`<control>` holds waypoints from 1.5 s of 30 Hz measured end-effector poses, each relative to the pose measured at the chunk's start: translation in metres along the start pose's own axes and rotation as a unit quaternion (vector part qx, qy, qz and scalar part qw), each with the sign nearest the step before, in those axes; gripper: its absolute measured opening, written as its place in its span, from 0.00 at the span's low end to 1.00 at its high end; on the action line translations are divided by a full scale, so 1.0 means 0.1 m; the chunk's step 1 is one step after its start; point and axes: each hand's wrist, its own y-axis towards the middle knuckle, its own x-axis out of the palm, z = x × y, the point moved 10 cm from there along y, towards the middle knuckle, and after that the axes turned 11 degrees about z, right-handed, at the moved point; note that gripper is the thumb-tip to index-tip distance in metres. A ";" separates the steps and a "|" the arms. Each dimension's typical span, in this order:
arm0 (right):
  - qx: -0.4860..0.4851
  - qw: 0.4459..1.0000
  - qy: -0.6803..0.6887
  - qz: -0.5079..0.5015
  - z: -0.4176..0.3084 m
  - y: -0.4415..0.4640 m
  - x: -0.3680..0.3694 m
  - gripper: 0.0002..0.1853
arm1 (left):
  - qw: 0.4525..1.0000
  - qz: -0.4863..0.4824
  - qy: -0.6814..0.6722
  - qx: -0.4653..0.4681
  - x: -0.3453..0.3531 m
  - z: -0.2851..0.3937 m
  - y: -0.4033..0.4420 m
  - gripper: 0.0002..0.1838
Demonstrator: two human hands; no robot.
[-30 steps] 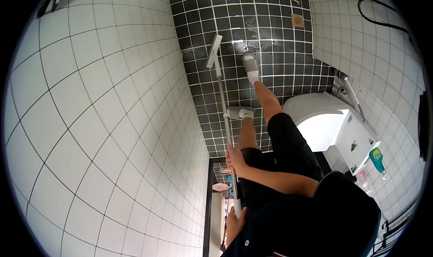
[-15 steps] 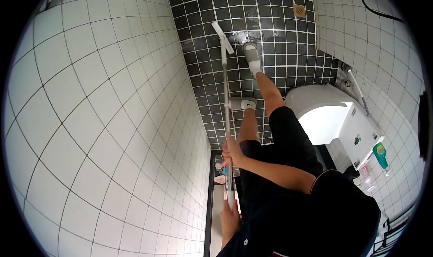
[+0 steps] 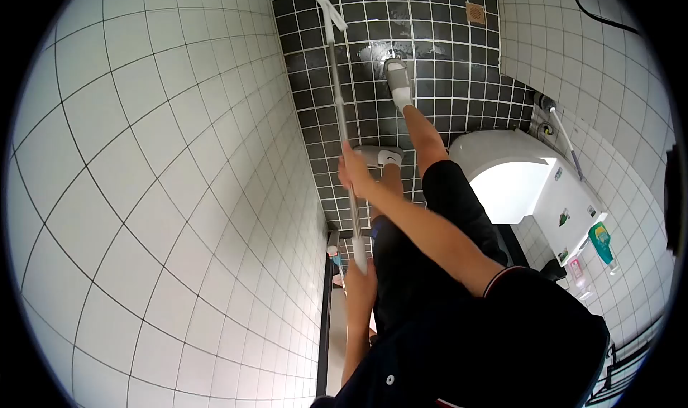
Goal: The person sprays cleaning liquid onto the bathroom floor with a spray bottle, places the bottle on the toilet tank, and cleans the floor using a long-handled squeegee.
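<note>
A floor squeegee with a long metal pole slants across the view in front of me. Its white head rests on the dark floor tiles near the left wall. My right hand is wrapped round the middle of the pole. Lower down, my left hand grips the white end of the handle. My feet in grey slippers stand beside the pole, one further forward than the other. Water glistens on the tiles near the front slipper.
White tiled walls rise on both sides. To the right stands a white toilet with its lid up; a toilet brush leans behind it. A green bottle is next to the lid. A floor drain lies at the far right.
The squeegee has slid forward and slightly left, its head now further from me. Both hands have moved forward with the pole, still gripping it.
</note>
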 end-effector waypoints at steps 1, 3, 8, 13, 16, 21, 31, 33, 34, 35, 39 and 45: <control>0.035 0.998 -0.022 0.042 0.28 -0.20 -0.21 0.30 | 0.999 -0.018 0.017 -0.031 0.11 -0.39 -0.18 0.20; 0.023 0.990 -0.099 0.096 0.89 -0.47 -0.61 0.32 | 0.988 -0.102 0.031 -0.114 0.38 -1.30 -0.63 0.25; -0.083 0.943 -0.285 0.153 1.60 -0.61 -1.26 0.27 | 0.996 -0.067 0.026 -0.056 0.66 -1.92 -1.12 0.26; 0.028 0.975 -0.190 0.115 1.25 -0.38 -1.05 0.27 | 0.959 -0.159 -0.067 -0.227 1.06 -1.69 -0.82 0.20; -0.039 0.973 -0.218 0.066 0.76 0.02 -0.65 0.27 | 0.960 -0.125 -0.159 -0.196 1.25 -1.34 -0.30 0.19; -0.062 0.970 -0.233 0.040 0.27 0.44 -0.36 0.25 | 0.908 -0.180 -0.270 -0.263 1.37 -0.85 0.02 0.20; 0.163 0.969 -0.170 0.076 2.34 -0.19 -1.51 0.15 | 0.992 0.015 0.047 -0.113 0.73 -1.90 -1.17 0.21; 0.210 0.959 -0.148 0.119 2.52 -0.17 -1.61 0.15 | 0.992 -0.026 0.045 -0.112 0.97 -2.20 -1.21 0.21; 0.212 0.956 -0.164 0.123 2.45 -0.10 -1.59 0.15 | 0.990 -0.067 0.042 -0.114 1.10 -2.30 -1.21 0.21; 0.217 0.951 -0.181 0.126 2.39 -0.05 -1.60 0.15 | 0.990 -0.069 0.045 -0.116 1.04 -2.12 -1.12 0.21; 0.037 0.980 -0.183 0.069 1.08 0.31 -0.93 0.14 | 0.993 -0.078 0.010 -0.091 1.36 -1.65 -0.43 0.16; -0.071 0.970 -0.230 0.029 0.35 1.35 -0.54 0.19 | 0.997 -0.031 -0.064 -0.030 1.00 -0.62 0.38 0.14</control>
